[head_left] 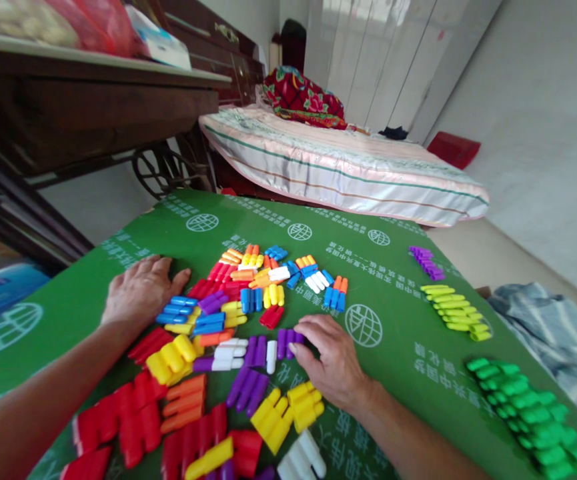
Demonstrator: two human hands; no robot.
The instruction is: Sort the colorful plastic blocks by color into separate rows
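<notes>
My left hand [135, 290] lies open on the green tabletop, left of a loose pile, its thumb stretched beside a blue plastic piece [177, 309]. The thumb and fingers of my right hand [331, 357] close on the right end of a purple plastic piece [285, 343] with rounded prongs. Just left of it are a single white piece [271, 357] and another purple piece [255, 351]. Similar red [133, 413], yellow [171, 360], orange [184, 403] and white [302, 457] pronged pieces spread out in front of me.
Along the table's right side, sorted by colour, are purple pieces [426, 262], yellow-green pieces [455, 310] and a green heap [538, 413]. Beyond the green table [388, 267] stands a bed [348, 167]. A dark wooden desk [93, 113] is at the left.
</notes>
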